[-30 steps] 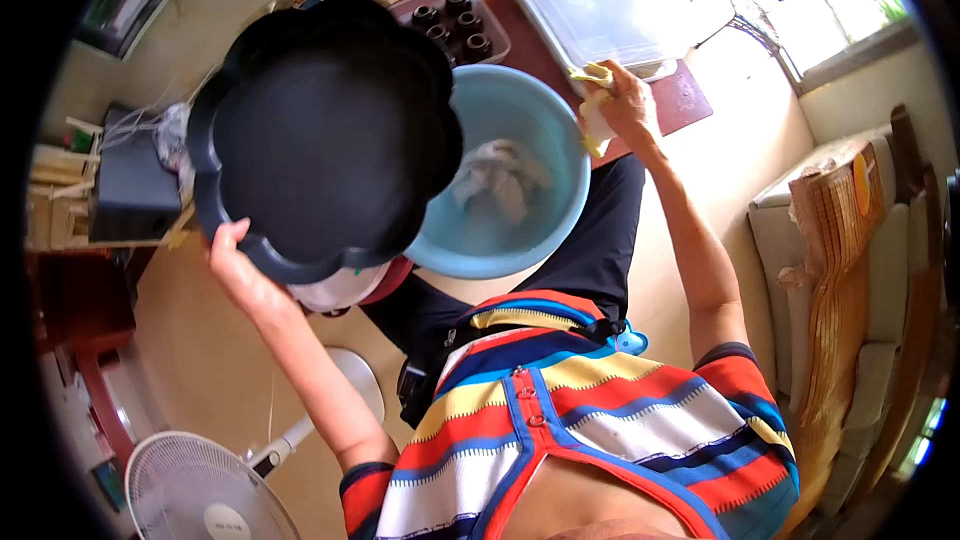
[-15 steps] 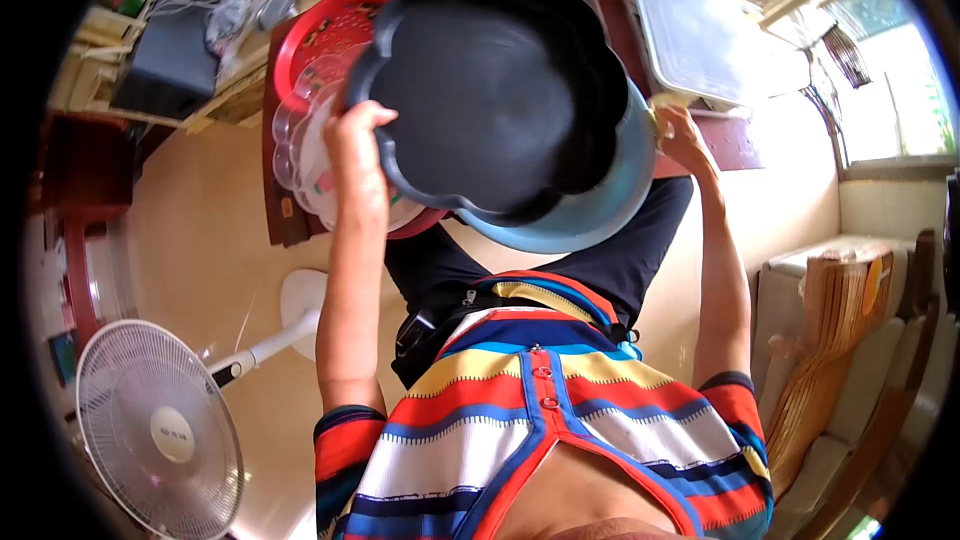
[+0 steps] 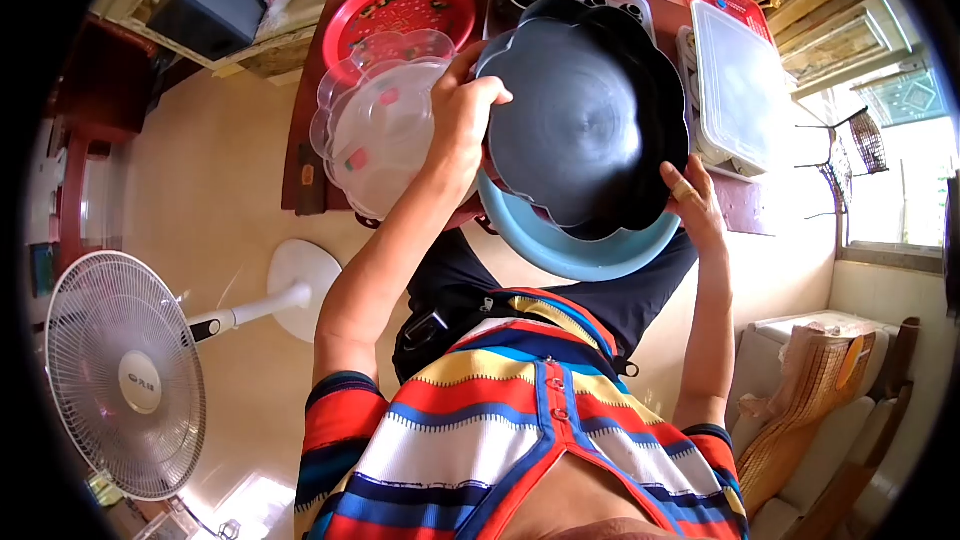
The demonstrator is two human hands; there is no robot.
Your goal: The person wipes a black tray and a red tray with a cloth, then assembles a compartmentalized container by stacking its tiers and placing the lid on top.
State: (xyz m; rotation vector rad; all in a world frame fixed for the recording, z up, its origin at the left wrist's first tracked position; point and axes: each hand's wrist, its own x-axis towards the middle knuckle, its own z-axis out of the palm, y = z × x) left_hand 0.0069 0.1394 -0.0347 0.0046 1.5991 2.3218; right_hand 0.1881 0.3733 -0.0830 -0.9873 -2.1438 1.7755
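Left grip (image 3: 465,110), right grip (image 3: 697,202) pinched tight on black tray (image 3: 570,125) over blue basin (image 3: 565,250). Maroon desk (image 3: 745,206) 12 o'clock in view, fan (image 3: 125,370) 8.

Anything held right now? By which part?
A black scalloped tray, by its rim: the left hand grips the left side, thumb over the inside; the right hand holds the lower right side.

Dark tray (image 3: 565,125) looks like smooth plastic, semi-gloss. Basin (image 3: 560,252) is smooth plastic, approx. satin. Clear dish (image 3: 385,140) is shiny plastic; red tray (image 3: 342,28) is glossy, mat'l unclear. Box lid (image 3: 745,90) is translucent plastic w/ sheen. Shirt (image 3: 455,430) is matt knit cloth.
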